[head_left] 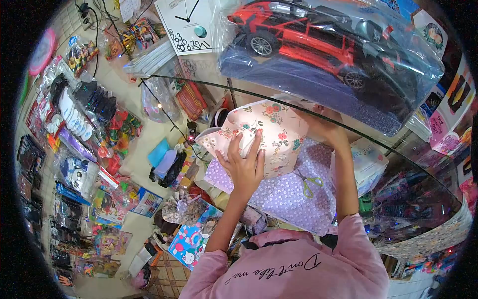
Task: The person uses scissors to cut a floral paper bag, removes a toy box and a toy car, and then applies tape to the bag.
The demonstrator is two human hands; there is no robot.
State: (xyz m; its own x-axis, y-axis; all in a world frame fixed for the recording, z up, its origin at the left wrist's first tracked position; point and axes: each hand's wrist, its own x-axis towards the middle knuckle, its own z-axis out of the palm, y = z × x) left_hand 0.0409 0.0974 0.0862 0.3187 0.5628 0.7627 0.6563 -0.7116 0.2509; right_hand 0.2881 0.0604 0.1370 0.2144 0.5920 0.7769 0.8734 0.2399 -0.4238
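Note:
A pink floral wrapping paper [281,122] stands partly raised and bent in front of me, brightly lit at its middle. My left hand [244,162] lies on its near left part with the fingers spread. At the paper's right edge is my right hand [326,128], beneath the dark rim of a glass pane; its fingers are mostly hidden. Below spreads a purple sheet with small white flowers [291,204]. Green-handled scissors [311,185] rest on that sheet, near my right forearm.
Above the glass edge [259,94] sits a red toy car [303,40] in a plastic-wrapped box. A white box [366,164] stands right of my forearm. Packaged goods [74,114] crowd the left wall, and a Hello Kitty package [191,241] lies at lower left.

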